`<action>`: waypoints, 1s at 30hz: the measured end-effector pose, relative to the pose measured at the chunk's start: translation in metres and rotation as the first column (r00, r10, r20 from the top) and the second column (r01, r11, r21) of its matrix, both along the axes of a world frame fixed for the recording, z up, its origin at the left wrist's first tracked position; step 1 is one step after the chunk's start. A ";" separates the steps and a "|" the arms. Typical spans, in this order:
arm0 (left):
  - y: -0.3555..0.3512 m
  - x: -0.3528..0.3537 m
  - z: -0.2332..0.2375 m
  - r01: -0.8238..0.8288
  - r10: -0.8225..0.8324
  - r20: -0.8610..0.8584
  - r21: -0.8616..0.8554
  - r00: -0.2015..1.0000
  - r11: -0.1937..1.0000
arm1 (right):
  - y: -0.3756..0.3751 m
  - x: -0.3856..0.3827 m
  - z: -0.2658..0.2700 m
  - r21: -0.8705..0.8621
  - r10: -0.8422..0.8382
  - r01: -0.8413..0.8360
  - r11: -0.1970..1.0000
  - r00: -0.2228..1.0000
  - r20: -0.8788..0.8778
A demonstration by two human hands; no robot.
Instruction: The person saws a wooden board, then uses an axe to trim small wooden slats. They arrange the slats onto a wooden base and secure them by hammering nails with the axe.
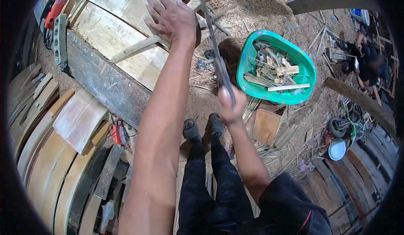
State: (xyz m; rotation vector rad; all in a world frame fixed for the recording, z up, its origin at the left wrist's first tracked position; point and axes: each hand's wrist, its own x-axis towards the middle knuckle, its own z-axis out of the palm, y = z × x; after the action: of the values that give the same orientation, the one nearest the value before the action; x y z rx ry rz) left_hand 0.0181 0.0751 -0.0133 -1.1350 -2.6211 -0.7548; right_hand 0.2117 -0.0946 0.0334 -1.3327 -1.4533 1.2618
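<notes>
L to R on my feed: curved planks point(54, 159) were stacked by the floor, w/ a red tool point(119, 133) below the tabletop point(109, 33). L hand point(172, 20) lay spread, fingers flat, pinning a stick point(134, 50) on the tabletop. R hand point(230, 104) was fisted round a blade point(214, 50), raised beside the L hand. Green basin point(243, 64) already held many slivers point(273, 69). The stick looked whole, so I judged this piece not cut yet.

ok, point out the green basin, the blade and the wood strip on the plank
green basin point(243, 64), head view, bare left inner wall.
blade point(218, 56), head view, mid-length of the flat.
wood strip point(134, 49), head view, lower free end lying on the plank.
</notes>
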 end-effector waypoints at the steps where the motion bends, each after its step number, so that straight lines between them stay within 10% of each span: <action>1: 0.001 0.002 -0.001 -0.003 0.003 0.003 0.000 1.000 1.000 | -0.027 0.016 0.003 0.065 0.013 -0.015 0.998 1.000 0.028; 30: -0.002 0.003 0.002 0.015 -0.015 0.014 0.004 1.000 1.000 | -0.033 0.020 0.015 0.058 0.017 -0.018 0.998 1.000 0.008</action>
State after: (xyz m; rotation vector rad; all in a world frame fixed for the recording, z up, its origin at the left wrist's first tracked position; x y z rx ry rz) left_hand 0.0206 0.0730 -0.0117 -1.1536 -2.6247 -0.7735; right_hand 0.2314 -0.1279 0.0483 -1.2907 -1.4988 1.2176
